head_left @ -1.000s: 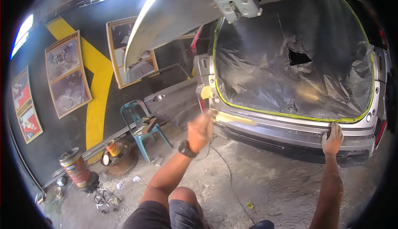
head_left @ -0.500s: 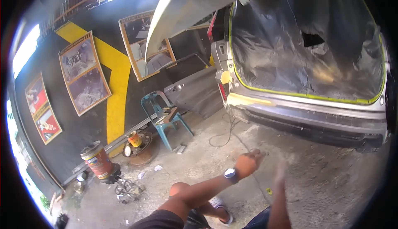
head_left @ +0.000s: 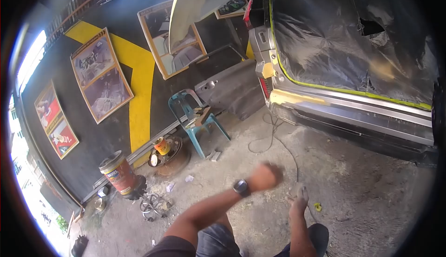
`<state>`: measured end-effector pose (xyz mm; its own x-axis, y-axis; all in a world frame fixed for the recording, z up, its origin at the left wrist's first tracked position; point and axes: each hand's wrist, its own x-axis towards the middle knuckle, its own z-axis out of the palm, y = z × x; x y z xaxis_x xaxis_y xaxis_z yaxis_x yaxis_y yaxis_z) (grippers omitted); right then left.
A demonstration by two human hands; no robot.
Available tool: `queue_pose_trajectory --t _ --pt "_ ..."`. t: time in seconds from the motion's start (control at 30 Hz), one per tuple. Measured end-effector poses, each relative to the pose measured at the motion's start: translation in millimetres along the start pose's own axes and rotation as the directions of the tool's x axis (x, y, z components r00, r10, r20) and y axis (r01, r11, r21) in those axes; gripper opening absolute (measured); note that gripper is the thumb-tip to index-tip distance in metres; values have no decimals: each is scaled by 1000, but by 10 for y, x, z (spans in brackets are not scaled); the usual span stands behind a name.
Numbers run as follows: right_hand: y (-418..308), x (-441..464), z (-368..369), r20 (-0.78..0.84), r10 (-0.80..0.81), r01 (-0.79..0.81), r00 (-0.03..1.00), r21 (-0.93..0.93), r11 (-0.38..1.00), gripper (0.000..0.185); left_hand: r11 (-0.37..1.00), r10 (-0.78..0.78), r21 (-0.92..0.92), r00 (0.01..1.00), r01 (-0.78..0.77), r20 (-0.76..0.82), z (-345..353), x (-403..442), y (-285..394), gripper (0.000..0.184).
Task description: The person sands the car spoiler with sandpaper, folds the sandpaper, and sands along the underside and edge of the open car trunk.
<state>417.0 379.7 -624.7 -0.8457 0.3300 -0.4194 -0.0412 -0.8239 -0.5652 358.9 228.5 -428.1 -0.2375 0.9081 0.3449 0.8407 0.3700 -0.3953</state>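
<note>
My left hand [head_left: 267, 176], with a watch [head_left: 240, 187] on the wrist, is held out over the concrete floor. Its fingers look curled into a fist; motion blurs them, and I cannot see whether anything is inside. To its right and slightly lower is my right hand [head_left: 298, 198], its thumb apart from its raised, greyish, dusty-looking fingers. No held thing shows there. A thin grey cord [head_left: 293, 157] runs across the floor and passes behind my right hand; I cannot tell whether they touch.
A car's rear end [head_left: 353, 122], its opening masked with dark plastic sheet [head_left: 325, 48], stands at right. A teal chair [head_left: 197, 122] bears some pieces. A loose door panel [head_left: 237, 87] leans behind. A paint bucket [head_left: 119, 173], wheel rim [head_left: 174, 159] and wheeled metal base [head_left: 152, 206] stand at left.
My view has turned right and the surroundings sit differently in it. My left hand has moved left, away from the car; my right hand is lower and less blurred.
</note>
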Motion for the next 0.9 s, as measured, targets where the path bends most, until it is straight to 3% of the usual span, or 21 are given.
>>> queue_pose_trajectory --t 0.03,0.07,0.1,0.13,0.17,0.2,0.23,0.27,0.3,0.4,0.5,0.57,0.63,0.67,0.7,0.73,0.77,0.8,0.83,0.87,0.9 --pt "182 208 -170 19 -35 37 999 -69 997 36 976 -218 35 976 217 24 -417 147 -276 19" --pt "393 387 -382 37 -66 70 997 -136 988 36 931 -342 102 935 350 -90 -792 198 -596 18" --pt "569 531 -591 30 -61 65 998 -133 989 36 859 -429 -445 832 254 -353 -1046 256 -1006 25" --pt "713 684 -780 -5 -7 6 1000 -193 981 35 989 -145 -85 717 119 -681 -1631 458 -1214 37" --pt "845 801 -872 -41 39 -48 998 -247 968 34 899 159 366 600 239 -784 -2248 687 -1255 50" --pt "965 867 -873 -180 -16 -38 983 -294 955 22 913 206 325 409 246 -889 -2556 832 -1399 58" --pt "1008 845 -864 -189 -32 -24 981 -284 958 22 890 280 364 302 274 -911 -2869 996 -1491 63" --pt "1011 826 -876 -96 -53 19 994 -326 945 21 867 349 392 184 309 -919 -3138 1147 -1597 69" --pt "979 810 -900 -4 -75 68 997 -367 928 21 893 323 351 141 282 -936 -3311 1276 -1748 70" --pt "767 494 -718 -64 2 -21 998 -303 953 25 923 224 251 122 293 -967 -3635 1506 -1796 64" --pt "669 404 -435 -93 -99 67 991 -300 952 29 907 242 245 51 343 -969 -3742 1603 -1898 51" --pt "290 134 119 85 -208 225 974 -343 912 28 874 238 238 54 423 -970 -3748 1586 -1883 43" --pt "-184 -82 906 153 -333 360 930 -201 911 21 907 255 258 52 332 -965 -3744 1546 -1897 39" --pt "-342 219 1087 295 -443 506 847 -188 842 11 929 204 239 147 282 -968 -3726 1490 -2030 50" --pt "-601 326 1418 374 -640 740 671 -294 605 10 947 157 217 248 235 -956 -3710 1427 -2164 61" --pt "-1024 179 1950 595 -763 963 254 -233 139 14 945 179 241 266 221 -947 -3708 1352 -2280 55" --pt "-1388 -488 2586 477 -809 939 344 -193 285 17 949 183 240 261 204 -948 -3708 1243 -2490 55" --pt "-1713 -759 3030 463 -738 813 490 63 579 19 965 163 223 345 140 -924 -3706 1130 -2739 57" --pt "-2017 -1169 3464 496 -835 905 238 200 376 21 976 154 205 430 75 -890 -3718 1074 -2880 58" --pt "-2342 -1184 3781 510 -846 923 155 229 308 23 975 167 213 432 59 -886 -3724 1047 -2912 58" --pt "-2583 -1404 4098 476 -879 935 -15 319 156 25 982 121 172 443 76 -888 -3699 1008 -2942 56"
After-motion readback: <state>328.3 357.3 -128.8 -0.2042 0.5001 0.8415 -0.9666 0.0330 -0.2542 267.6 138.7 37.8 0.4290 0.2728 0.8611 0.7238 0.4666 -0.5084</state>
